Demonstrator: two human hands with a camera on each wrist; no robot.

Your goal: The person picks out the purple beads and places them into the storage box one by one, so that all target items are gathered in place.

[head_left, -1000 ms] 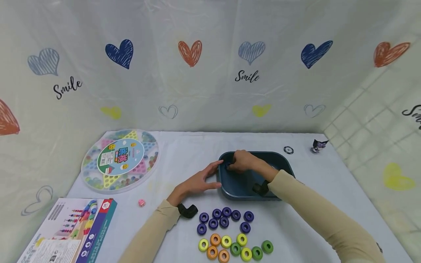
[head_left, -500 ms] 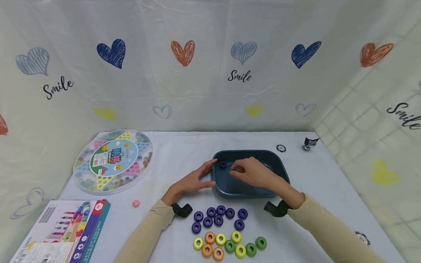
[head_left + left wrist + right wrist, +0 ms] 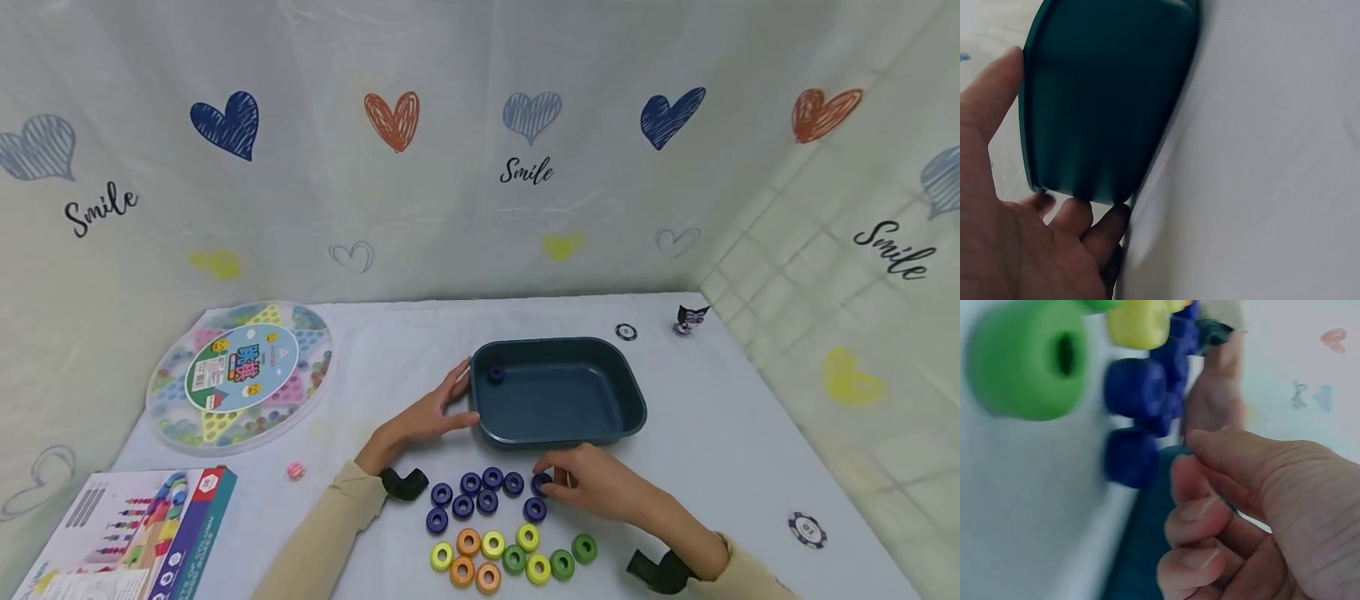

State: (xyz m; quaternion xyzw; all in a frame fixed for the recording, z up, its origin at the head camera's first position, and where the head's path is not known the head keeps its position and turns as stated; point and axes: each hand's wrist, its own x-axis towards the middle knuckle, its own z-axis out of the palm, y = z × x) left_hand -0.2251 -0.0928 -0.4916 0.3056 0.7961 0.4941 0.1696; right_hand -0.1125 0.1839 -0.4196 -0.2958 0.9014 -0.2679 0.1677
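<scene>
In the head view my left hand (image 3: 423,418) touches the left end of a dark teal tray (image 3: 558,433), its thumb and fingers spread along the wall. The left wrist view shows the fingertips against the tray's end (image 3: 1104,106). One dark blue ring bead (image 3: 496,375) lies inside, at the far left corner. My right hand (image 3: 600,483) reaches in front of the tray, thumb and index fingertips at a blue bead (image 3: 541,483). In the right wrist view a small gap separates those fingertips from the nearest blue bead (image 3: 1132,459). Several more blue beads (image 3: 487,502) lie to its left.
Orange (image 3: 462,572), yellow (image 3: 537,570) and green beads (image 3: 584,548) lie nearer me. A round marble board game (image 3: 240,375), a boxed toy (image 3: 127,533) and a pink bead (image 3: 296,472) are at left. Two chips, including one (image 3: 807,530), and a small figurine (image 3: 688,320) are at right.
The right hand left a blue bead in the tray's far left corner, rose out and came forward to the blue beads on the table. My left hand stays at the tray; the view shifted slightly right.
</scene>
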